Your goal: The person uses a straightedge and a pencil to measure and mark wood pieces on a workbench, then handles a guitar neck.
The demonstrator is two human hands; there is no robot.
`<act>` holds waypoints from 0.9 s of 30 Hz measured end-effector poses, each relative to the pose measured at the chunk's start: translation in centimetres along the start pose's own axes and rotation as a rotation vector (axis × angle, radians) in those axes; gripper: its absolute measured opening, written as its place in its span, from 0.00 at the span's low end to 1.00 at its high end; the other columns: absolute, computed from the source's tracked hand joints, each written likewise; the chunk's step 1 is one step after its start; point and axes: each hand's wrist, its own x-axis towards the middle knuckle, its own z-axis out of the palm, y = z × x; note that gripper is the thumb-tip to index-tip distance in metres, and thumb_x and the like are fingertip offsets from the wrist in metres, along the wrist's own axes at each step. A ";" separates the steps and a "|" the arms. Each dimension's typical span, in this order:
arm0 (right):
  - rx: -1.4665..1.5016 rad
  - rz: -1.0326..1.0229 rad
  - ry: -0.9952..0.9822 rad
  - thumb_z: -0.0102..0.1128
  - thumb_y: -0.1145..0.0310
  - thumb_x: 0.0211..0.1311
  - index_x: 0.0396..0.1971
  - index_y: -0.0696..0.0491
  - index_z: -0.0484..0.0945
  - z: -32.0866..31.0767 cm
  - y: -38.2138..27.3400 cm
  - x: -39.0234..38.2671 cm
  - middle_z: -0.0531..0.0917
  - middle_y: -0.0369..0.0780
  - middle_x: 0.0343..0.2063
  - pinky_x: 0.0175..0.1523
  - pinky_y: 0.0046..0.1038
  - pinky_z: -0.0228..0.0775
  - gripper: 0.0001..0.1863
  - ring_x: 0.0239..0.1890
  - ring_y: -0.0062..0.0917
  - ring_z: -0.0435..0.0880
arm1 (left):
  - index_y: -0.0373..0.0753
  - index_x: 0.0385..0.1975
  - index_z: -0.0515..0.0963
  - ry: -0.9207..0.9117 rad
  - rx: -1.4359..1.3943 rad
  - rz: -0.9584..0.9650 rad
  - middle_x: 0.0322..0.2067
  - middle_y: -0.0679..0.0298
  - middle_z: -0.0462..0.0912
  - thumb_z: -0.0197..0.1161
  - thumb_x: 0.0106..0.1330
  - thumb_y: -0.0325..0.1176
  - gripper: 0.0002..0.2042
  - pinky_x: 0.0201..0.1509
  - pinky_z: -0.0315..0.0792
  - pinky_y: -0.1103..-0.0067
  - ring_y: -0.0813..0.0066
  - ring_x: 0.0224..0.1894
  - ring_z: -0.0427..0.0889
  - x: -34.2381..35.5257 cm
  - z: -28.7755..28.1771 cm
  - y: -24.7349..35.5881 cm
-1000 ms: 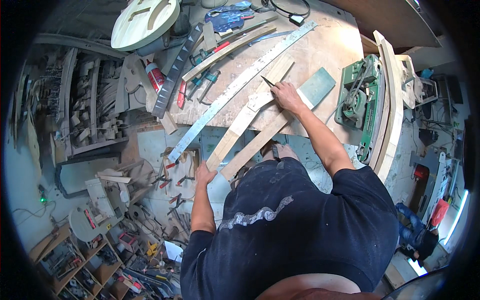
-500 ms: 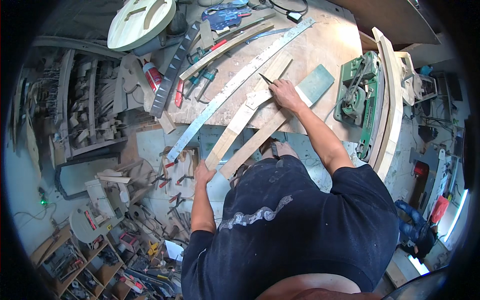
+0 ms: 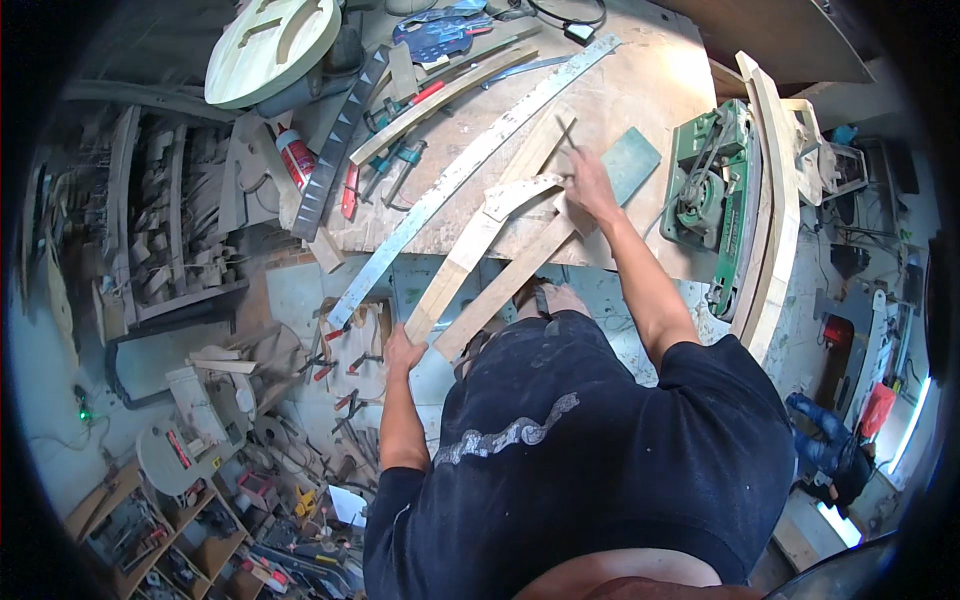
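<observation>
My left hand (image 3: 404, 348) grips the lower end of a pale wooden strip (image 3: 450, 270) reaching past the bench edge. My right hand (image 3: 590, 185) is closed on a thin dark stick-like tool (image 3: 568, 133), held tilted above that strip. A short pale wood piece (image 3: 510, 195) lies across the strip beside my right hand. Under the hand a second plank (image 3: 488, 305) runs diagonally, with a blue-green board (image 3: 632, 160) at its far end. A long paint-flecked straightedge (image 3: 450, 180) lies just left of these.
The bench (image 3: 665, 70) holds clamps (image 3: 400, 160), curved laminated strips (image 3: 430, 105), a glue bottle (image 3: 296, 157), a carved pale wooden body (image 3: 270, 45) and a green machine (image 3: 705, 190). Long boards (image 3: 775, 220) stand along its right. Another person (image 3: 830, 450) is at the lower right.
My right hand has risen and shifted slightly, slightly blurred, and its dark tool now stands at a steeper angle. My left hand stays on the strip's end; the view has drifted slightly.
</observation>
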 end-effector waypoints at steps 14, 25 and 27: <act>0.031 0.264 0.153 0.52 0.82 0.45 0.55 0.56 0.76 -1.7 0.2 -2.2 0.78 0.51 0.44 0.58 0.42 0.69 0.31 0.49 0.49 0.75 | 0.35 0.56 0.72 0.005 -0.054 0.036 0.50 0.44 0.82 0.72 0.45 0.40 0.35 0.60 0.74 0.62 0.46 0.56 0.80 0.7 0.1 -0.5; 0.053 0.251 0.093 0.52 0.83 0.45 0.52 0.56 0.79 -0.9 -0.5 -1.7 0.80 0.49 0.45 0.58 0.41 0.71 0.28 0.49 0.47 0.77 | 0.35 0.56 0.71 0.002 -0.015 0.033 0.52 0.44 0.81 0.71 0.46 0.41 0.35 0.62 0.73 0.62 0.47 0.58 0.79 0.8 0.4 -1.0; 0.053 0.255 0.077 0.52 0.82 0.46 0.52 0.56 0.79 -0.9 -0.3 -1.8 0.80 0.49 0.47 0.59 0.40 0.71 0.28 0.50 0.47 0.77 | 0.35 0.56 0.71 -0.014 -0.012 0.029 0.52 0.44 0.81 0.71 0.46 0.41 0.35 0.62 0.73 0.62 0.47 0.57 0.79 0.7 0.2 -0.5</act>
